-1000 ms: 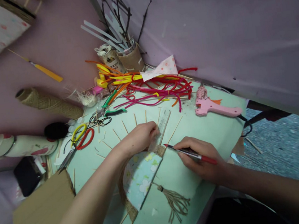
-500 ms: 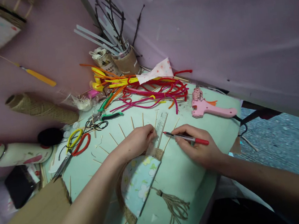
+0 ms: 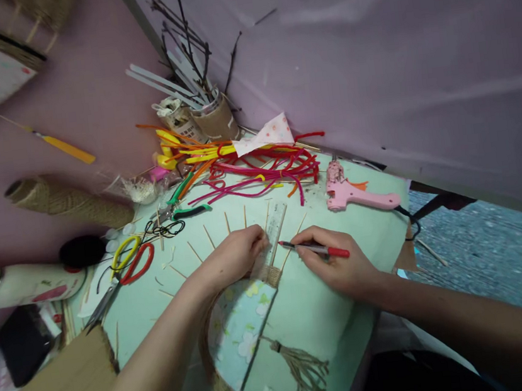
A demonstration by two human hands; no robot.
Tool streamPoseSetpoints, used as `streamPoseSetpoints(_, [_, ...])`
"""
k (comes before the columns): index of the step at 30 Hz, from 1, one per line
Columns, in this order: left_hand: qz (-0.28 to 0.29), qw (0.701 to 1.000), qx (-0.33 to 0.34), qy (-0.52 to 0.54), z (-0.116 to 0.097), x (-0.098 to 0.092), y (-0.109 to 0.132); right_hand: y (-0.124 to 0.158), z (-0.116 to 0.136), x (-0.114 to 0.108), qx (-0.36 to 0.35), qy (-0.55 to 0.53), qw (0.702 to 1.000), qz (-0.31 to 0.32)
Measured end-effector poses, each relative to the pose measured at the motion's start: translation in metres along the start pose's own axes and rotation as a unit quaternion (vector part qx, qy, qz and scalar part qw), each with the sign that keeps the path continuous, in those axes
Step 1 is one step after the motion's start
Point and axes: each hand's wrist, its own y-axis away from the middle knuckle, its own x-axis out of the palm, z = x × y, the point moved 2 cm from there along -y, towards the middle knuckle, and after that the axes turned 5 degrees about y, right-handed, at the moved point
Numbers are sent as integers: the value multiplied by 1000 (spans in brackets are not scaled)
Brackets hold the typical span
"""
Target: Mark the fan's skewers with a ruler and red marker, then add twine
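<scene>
Left hand [image 3: 237, 255] curled, pinning clear ruler [image 3: 275, 230] to table [image 3: 317, 306]; fabric fan [image 3: 239, 325] just below ruler. Right hand [image 3: 339, 265] pinches red pen [image 3: 316, 249], tip beside ruler's right edge. Best practice, I'd judge: steady pressure, tip hugging ruler.

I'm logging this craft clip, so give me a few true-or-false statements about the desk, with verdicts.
The right hand holds a red pen. True.
The left hand holds the scissors. False: it holds down the clear ruler; the scissors lie apart, to its left.
The pink glue gun lies on the green mat. True.
The jute tassel lies among the pipe cleaners. False: it lies near the mat's front edge, apart from them.
</scene>
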Motion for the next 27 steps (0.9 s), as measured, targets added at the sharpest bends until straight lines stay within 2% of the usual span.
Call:
streamPoseSetpoints(10, [-4,1000,-4,2,4,1,0,1,-2,1,-9,6,999,32])
streamPoseSetpoints(27, [-4,1000,1,12,5,2,0,1,-1,2,-7,14,999,30])
